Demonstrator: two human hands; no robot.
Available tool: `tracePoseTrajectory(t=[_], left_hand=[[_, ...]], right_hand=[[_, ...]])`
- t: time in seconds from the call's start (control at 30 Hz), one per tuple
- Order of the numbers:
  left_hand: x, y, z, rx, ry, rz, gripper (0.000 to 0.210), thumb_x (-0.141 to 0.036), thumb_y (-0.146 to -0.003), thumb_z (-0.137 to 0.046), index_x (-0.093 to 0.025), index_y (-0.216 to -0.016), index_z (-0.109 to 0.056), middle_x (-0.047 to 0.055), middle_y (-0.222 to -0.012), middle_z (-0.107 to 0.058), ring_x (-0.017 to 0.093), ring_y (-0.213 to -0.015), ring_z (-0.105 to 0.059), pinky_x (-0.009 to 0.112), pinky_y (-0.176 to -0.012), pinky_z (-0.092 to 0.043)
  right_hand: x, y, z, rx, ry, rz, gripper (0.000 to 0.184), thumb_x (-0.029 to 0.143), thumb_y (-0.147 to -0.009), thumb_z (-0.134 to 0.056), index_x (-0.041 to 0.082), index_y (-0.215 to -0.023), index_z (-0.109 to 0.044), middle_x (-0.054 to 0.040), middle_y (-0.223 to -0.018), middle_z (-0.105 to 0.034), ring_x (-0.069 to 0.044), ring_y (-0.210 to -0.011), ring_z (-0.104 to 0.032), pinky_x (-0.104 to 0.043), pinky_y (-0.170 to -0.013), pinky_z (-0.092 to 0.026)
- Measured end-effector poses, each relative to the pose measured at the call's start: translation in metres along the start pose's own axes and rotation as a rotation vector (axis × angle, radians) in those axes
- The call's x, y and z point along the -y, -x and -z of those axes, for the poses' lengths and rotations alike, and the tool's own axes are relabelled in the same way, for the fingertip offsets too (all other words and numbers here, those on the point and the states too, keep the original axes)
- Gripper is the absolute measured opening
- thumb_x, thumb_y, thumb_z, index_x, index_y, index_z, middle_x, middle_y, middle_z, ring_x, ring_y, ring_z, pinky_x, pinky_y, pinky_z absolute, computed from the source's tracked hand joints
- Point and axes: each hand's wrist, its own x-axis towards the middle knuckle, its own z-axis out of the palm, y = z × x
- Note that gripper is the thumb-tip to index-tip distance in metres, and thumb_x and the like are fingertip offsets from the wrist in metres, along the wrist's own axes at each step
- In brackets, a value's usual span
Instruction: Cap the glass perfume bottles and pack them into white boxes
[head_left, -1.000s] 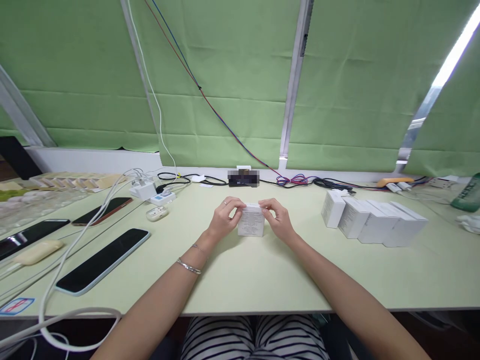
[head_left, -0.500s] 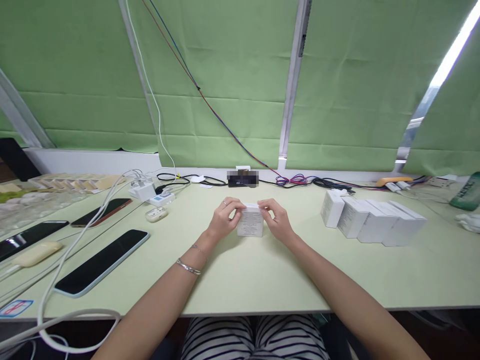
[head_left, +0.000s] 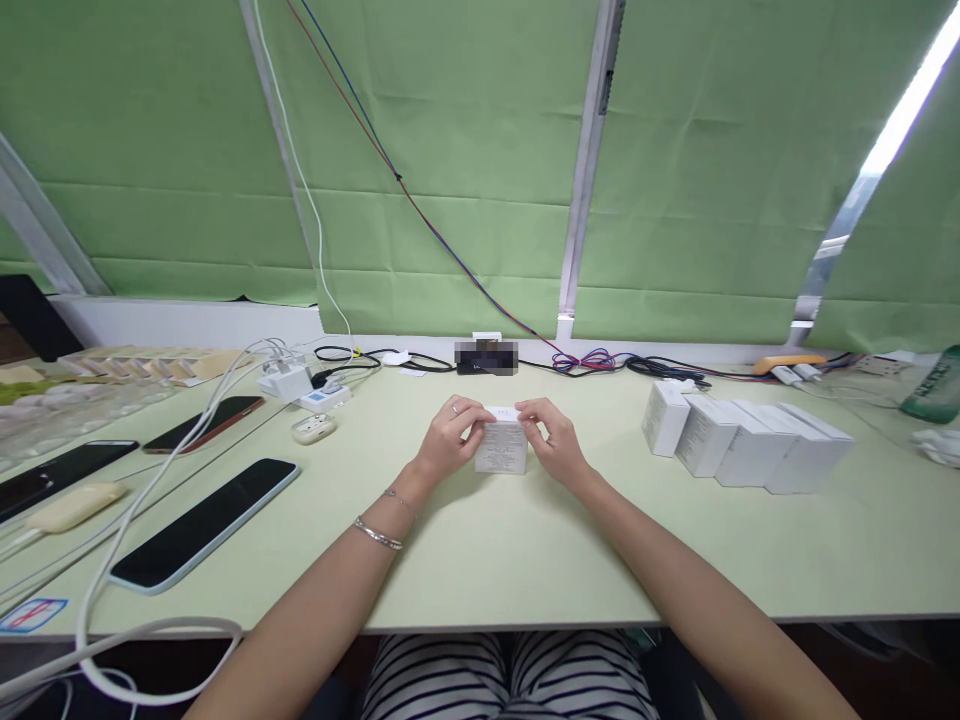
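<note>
A small white box with fine printed text on its near face stands upright on the pale table, straight in front of me. My left hand grips its upper left corner between thumb and fingers. On the opposite side, my right hand has its fingertips closed on the upper right corner. Part of the box's top shows between the two hands. The box's sides are partly hidden by the fingers.
Several similar white boxes stand in a row to the right. Phones, a white cable and an earbud case lie on the left. A small dark display and cables sit at the back; a green bottle is far right.
Both hands stay at the box's upper corners, nearly unmoved. Slightly more of the box's top now shows between the fingers.
</note>
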Motion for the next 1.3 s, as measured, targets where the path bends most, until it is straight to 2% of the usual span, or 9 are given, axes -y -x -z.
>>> tracePoseTrajectory(t=[0.33,0.5,0.6,0.67,0.73,0.83,0.93,1.07,1.3], left_hand=[[-0.001,-0.001,-0.002,0.191,-0.012,0.118,0.016,-0.022,-0.084,-0.048,-0.021,-0.096,-0.057,0.006,-0.092,-0.056,0.019,-0.091,-0.051,0.036,-0.081,-0.045],[-0.003,0.003,0.0,0.422,0.253,0.251,0.044,-0.033,-0.084,-0.049,-0.022,-0.125,-0.036,0.014,-0.135,-0.035,0.024,-0.121,-0.04,0.038,-0.09,-0.043],[-0.001,0.006,0.002,0.497,0.343,0.356,0.063,-0.035,-0.081,-0.054,-0.022,-0.134,-0.021,0.018,-0.143,-0.021,0.025,-0.12,-0.043,0.037,-0.087,-0.045],[-0.001,0.007,0.003,0.519,0.372,0.38,0.061,-0.033,-0.079,-0.057,-0.023,-0.131,-0.028,0.017,-0.142,-0.024,0.023,-0.111,-0.051,0.036,-0.086,-0.047],[-0.002,0.008,0.002,0.51,0.373,0.391,0.056,-0.032,-0.075,-0.061,-0.023,-0.125,-0.037,0.015,-0.136,-0.034,0.021,-0.103,-0.056,0.034,-0.083,-0.048],[-0.002,0.008,-0.003,0.447,0.281,0.519,0.062,-0.028,-0.073,-0.06,-0.022,-0.127,-0.03,0.009,-0.106,-0.058,0.018,-0.08,-0.063,0.03,-0.067,-0.05],[0.005,0.008,-0.009,0.377,0.077,0.654,0.061,-0.022,-0.072,-0.055,-0.021,-0.126,-0.028,0.003,-0.085,-0.063,0.018,-0.064,-0.061,0.028,-0.056,-0.047],[0.029,0.01,-0.005,0.269,-0.189,0.76,0.059,-0.017,-0.068,-0.056,-0.022,-0.122,-0.033,0.008,-0.093,-0.062,0.025,-0.076,-0.062,0.033,-0.061,-0.047],[0.083,0.012,0.023,0.207,-0.474,0.952,0.055,-0.018,-0.071,-0.057,-0.012,-0.121,-0.035,0.021,-0.098,-0.058,0.033,-0.081,-0.062,0.043,-0.065,-0.046]], right_hand=[[-0.002,0.005,-0.001,0.06,0.091,0.073,0.01,0.026,-0.081,-0.048,0.021,-0.088,-0.051,-0.0074,-0.093,-0.047,-0.018,-0.086,-0.052,-0.032,-0.068,-0.048],[0.001,0.014,-0.011,0.105,0.045,0.133,0.028,0.026,-0.078,-0.053,0.023,-0.105,-0.046,-0.0095,-0.102,-0.041,-0.02,-0.089,-0.05,-0.033,-0.064,-0.052],[0.003,0.017,-0.016,0.128,0.002,0.153,0.032,0.022,-0.08,-0.05,0.023,-0.111,-0.042,-0.0107,-0.11,-0.04,-0.017,-0.086,-0.052,-0.036,-0.072,-0.052],[0.003,0.018,-0.018,0.167,0.001,0.158,0.031,0.019,-0.08,-0.048,0.023,-0.111,-0.043,-0.0113,-0.115,-0.039,-0.018,-0.094,-0.052,-0.039,-0.082,-0.05],[0.001,0.019,-0.019,0.202,0.015,0.141,0.032,0.017,-0.08,-0.047,0.022,-0.111,-0.043,-0.0116,-0.118,-0.039,-0.02,-0.105,-0.048,-0.04,-0.09,-0.046],[-0.007,0.02,-0.021,0.238,0.055,0.08,0.035,0.015,-0.08,-0.044,0.022,-0.114,-0.042,-0.0115,-0.121,-0.038,-0.021,-0.115,-0.041,-0.04,-0.094,-0.043],[-0.018,0.023,-0.023,0.309,0.153,-0.045,0.038,0.014,-0.078,-0.045,0.019,-0.115,-0.041,-0.0121,-0.12,-0.039,-0.022,-0.114,-0.043,-0.042,-0.095,-0.041],[-0.029,0.029,-0.026,0.44,0.283,-0.225,0.028,0.017,-0.078,-0.046,0.017,-0.105,-0.049,-0.0112,-0.108,-0.049,-0.023,-0.102,-0.05,-0.042,-0.09,-0.043],[-0.019,0.026,-0.021,0.502,0.548,-0.163,0.023,0.024,-0.081,-0.046,0.018,-0.101,-0.055,-0.0139,-0.11,-0.054,-0.028,-0.109,-0.046,-0.048,-0.092,-0.035]])
